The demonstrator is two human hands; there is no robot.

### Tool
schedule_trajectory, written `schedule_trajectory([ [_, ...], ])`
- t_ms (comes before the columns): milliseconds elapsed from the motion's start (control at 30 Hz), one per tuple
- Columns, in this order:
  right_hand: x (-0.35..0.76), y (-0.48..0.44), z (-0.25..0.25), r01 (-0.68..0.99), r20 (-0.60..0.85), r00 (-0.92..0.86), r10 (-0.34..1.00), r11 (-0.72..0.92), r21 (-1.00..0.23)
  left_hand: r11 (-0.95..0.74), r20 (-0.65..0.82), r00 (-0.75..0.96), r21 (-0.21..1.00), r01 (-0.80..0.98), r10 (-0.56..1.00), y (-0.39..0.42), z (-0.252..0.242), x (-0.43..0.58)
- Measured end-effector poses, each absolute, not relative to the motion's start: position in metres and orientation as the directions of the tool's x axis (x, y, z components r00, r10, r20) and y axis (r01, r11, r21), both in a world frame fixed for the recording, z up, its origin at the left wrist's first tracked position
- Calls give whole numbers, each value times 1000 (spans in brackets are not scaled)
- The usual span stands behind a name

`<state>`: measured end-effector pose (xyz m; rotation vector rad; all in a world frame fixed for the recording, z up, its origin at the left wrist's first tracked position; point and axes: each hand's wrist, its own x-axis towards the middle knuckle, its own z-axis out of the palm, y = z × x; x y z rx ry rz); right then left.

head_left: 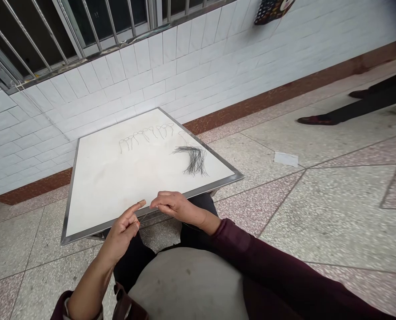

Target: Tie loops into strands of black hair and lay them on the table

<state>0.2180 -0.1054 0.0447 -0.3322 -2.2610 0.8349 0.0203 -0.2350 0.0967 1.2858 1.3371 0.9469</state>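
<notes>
At the near edge of the white table, my left hand points its index finger towards my right hand, with its thumb and other fingers curled in. My right hand is closed, fingers pressed together, a small gap away from that fingertip. Fine dark lines show faintly below both hands, like a thin strand; exactly how it is held is too small to see. A bundle of thin dark strands lies at the table's right side. Several looped strands are laid in a row farther back.
A tiled wall with a barred window stands behind the table. Another person's legs and shoes are at the right. White paper lies on the speckled floor. A patterned bag hangs above.
</notes>
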Motion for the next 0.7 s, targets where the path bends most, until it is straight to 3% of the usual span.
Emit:
schedule_trajectory([
  [500, 214, -108, 47, 71, 515, -746, 422, 820, -568, 157, -188, 70, 936, 315, 980, -243, 93, 4],
  [600, 216, -102, 45, 106, 542, -665, 514, 783, -613, 160, -176, 16, 925, 344, 984, -244, 96, -7],
  [700, 221, -95, 48, 163, 535, -525, 662, 695, -701, 199, -156, -145, 911, 361, 977, -244, 101, -19],
])
